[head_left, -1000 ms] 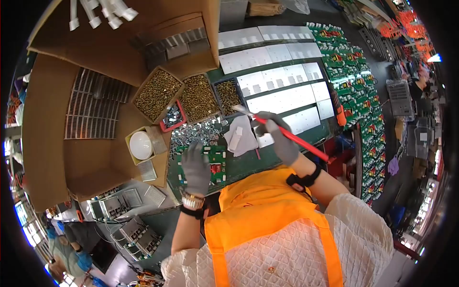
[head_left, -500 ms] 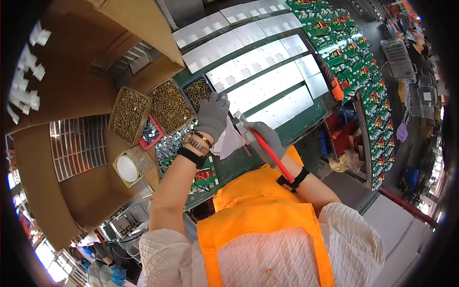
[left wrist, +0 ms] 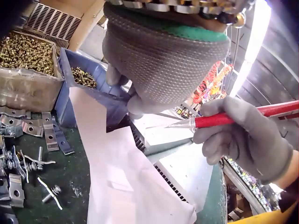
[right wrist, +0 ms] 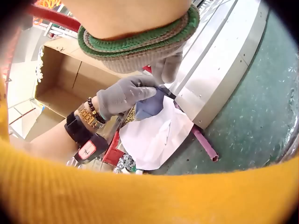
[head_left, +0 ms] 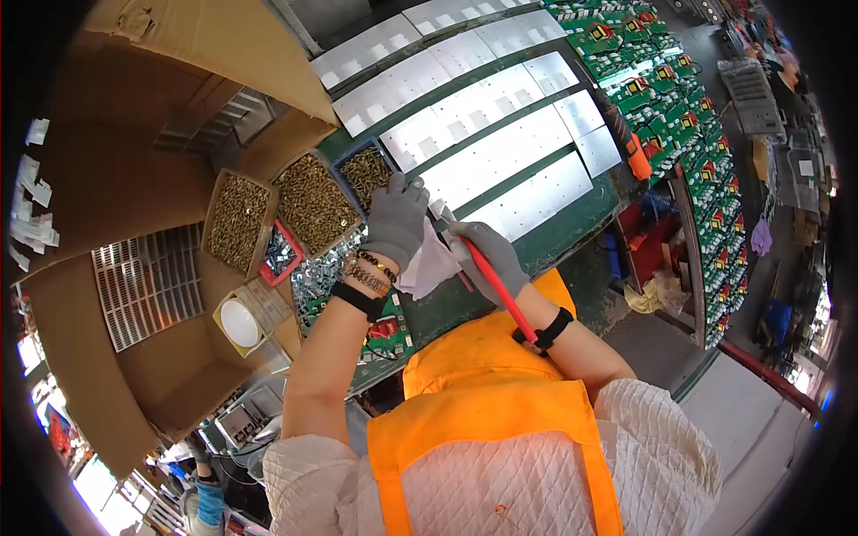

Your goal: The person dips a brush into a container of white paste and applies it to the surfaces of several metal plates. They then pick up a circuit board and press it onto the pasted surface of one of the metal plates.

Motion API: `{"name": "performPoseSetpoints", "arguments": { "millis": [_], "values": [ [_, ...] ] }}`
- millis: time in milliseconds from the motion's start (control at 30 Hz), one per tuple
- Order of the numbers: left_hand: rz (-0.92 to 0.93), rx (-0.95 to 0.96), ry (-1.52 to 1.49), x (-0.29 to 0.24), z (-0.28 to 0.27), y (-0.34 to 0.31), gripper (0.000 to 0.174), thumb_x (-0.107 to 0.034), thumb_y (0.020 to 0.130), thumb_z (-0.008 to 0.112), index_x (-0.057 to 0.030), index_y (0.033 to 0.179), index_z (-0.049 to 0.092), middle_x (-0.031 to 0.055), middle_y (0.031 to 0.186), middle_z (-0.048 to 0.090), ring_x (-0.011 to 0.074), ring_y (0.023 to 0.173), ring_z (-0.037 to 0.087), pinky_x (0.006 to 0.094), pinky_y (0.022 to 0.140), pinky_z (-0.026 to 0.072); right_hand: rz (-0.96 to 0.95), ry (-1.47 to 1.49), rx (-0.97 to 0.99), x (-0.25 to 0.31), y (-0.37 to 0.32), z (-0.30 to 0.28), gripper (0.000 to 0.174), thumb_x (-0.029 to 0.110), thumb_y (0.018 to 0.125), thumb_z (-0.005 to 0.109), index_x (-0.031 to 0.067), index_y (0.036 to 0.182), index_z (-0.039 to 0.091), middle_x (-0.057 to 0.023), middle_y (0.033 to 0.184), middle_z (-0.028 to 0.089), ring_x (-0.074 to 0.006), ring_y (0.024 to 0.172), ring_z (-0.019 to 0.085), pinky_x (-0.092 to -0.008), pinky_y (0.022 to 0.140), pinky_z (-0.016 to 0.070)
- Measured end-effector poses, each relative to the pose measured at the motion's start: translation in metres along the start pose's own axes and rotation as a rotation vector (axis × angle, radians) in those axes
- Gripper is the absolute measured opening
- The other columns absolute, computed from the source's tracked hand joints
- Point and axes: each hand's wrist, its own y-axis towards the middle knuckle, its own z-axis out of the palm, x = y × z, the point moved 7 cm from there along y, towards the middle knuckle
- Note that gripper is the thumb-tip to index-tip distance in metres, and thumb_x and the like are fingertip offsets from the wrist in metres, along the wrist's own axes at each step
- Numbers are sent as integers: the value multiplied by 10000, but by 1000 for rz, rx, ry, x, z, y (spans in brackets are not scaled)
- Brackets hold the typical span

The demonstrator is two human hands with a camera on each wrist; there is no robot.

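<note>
My gloved left hand point(head_left: 398, 219) reaches beside the blue bin point(left wrist: 70, 102) of screws, fingertips bent close together at the bin's near corner by the metal plates point(head_left: 527, 192). I cannot tell whether those fingers pinch anything. The gloved right hand point(head_left: 492, 259) grips a red-handled brush point(left wrist: 215, 121), its pale tapering tip pointing toward the left hand. A creased white sheet point(left wrist: 117, 172) lies between the hands and the bin. Partly hidden under my left forearm is a green circuit board point(head_left: 391, 330) on the bench.
Two boxes of brass-coloured screws point(head_left: 237, 223) stand left of the blue bin, by a large cardboard box point(head_left: 89, 357). Loose metal clips point(left wrist: 49, 130) cover the bench nearby. An orange-ended tool point(head_left: 637, 159) and rows of green boards point(head_left: 670, 107) are on the right.
My left hand has left the green circuit board and moved forward and right to the blue bin. The right hand keeps hold of the brush, now angled more steeply. The head view has shifted.
</note>
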Motion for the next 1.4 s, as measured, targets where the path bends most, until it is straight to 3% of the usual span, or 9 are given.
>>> {"name": "performPoseSetpoints", "arguments": {
  "millis": [633,700,1400],
  "values": [
    [38,-85,7,1,5,3,414,-116,804,613,-138,1215,658,-1,1370,585,263,1287,432,430,943,410,-25,-29,-8,-6,3,3,214,164,906,639,63,1094,623,-155,960,652,-338,874,646,-373,777,525],
    [67,-172,69,-2,-2,1,328,-154,862,553,-126,1166,674,4,1292,628,219,1232,466,376,892,421,-6,-32,4,-8,2,3,213,164,905,641,64,1092,623,-153,960,651,-336,875,646,-371,778,525],
    [49,-107,82,-3,-2,2,340,-148,893,513,-118,1193,668,4,1306,617,217,1234,462,381,911,414,10,-110,47,-1,-13,-11,273,271,952,615,67,1127,660,-159,990,685,-323,930,666,-365,823,533]
  ]
}}
